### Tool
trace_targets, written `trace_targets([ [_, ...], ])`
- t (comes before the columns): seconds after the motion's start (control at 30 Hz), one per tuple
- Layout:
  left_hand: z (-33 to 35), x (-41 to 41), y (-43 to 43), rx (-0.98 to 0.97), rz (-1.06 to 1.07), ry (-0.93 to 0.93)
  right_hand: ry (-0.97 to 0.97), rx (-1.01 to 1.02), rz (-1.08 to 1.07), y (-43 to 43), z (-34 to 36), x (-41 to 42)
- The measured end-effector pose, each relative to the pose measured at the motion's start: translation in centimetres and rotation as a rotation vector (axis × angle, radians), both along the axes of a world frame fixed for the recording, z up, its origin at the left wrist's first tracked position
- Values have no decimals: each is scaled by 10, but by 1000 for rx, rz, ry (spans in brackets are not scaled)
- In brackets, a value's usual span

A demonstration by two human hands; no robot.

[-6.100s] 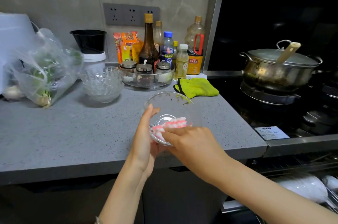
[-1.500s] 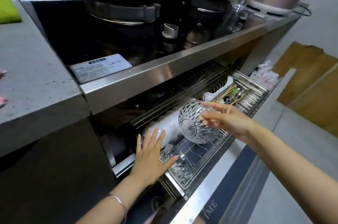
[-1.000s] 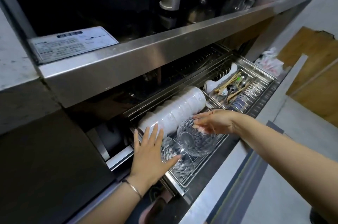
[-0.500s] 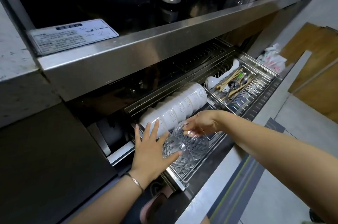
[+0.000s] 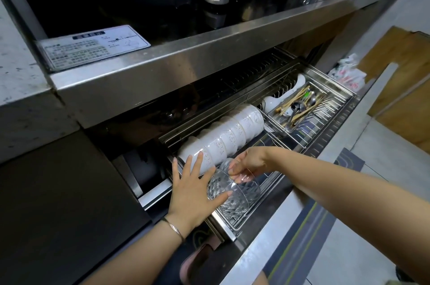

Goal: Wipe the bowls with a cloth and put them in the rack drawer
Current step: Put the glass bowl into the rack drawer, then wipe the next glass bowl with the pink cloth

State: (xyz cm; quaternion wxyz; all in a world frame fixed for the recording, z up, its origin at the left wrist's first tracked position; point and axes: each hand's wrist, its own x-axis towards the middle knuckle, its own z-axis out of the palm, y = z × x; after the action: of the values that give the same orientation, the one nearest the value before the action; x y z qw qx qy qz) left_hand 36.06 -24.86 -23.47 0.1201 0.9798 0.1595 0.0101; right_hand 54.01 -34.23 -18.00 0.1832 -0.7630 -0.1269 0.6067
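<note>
The right hand (image 5: 250, 163) is pinching the glass bowl (image 5: 236, 191) by its rim, on edge in the rack drawer (image 5: 335, 119) beside the white bowls (image 5: 232, 136). The left hand (image 5: 193, 191), fingers straight and spread, is touching the bowl's side.

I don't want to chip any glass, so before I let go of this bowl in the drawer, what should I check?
1. Access: rack drawer pulled out, ok.
2. Grip: right hand pinches the glass bowl rim, ok.
3. Support: left hand flat against the bowl's side, ok.
4. Seating: bowl settled on the rack wires, cannot tell.
5. Clearance: gap to the white bowls behind, cannot tell.
</note>
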Motion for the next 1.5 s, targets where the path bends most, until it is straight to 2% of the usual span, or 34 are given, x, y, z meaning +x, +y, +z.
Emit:
trace_targets([
  [0.13, 4, 0, -1, 0, 9, -6, 5, -10, 26, 0, 7, -2],
  [0.23, 7, 0, -1, 3, -8, 57, -42, -14, 34, 0, 10, -6],
  [0.37, 12, 0, 0, 19, -20, 147, -307, 1, 95, -5, 18, -6],
  [0.53, 36, -10, 4, -97, -13, 152, -734, 204, 29, -30, 40, -2],
  [0.77, 123, -32, 10, -133, -145, -107, -850, 474, -69, -71, 102, -60],
  [0.97, 224, -84, 29, -10, -205, -405, -991, 708, -101, -64, 169, -125],
  [1.1, 270, -128, 52, 91, -145, -531, -1043, 815, -30, -37, 214, -162],
  [1.27, 287, -186, 102, 169, 12, -534, -1019, 938, 123, 20, 246, -212],
  [1.5, 289, -253, 157, 139, 161, -459, -1002, 1023, 350, 95, 255, -261],
])
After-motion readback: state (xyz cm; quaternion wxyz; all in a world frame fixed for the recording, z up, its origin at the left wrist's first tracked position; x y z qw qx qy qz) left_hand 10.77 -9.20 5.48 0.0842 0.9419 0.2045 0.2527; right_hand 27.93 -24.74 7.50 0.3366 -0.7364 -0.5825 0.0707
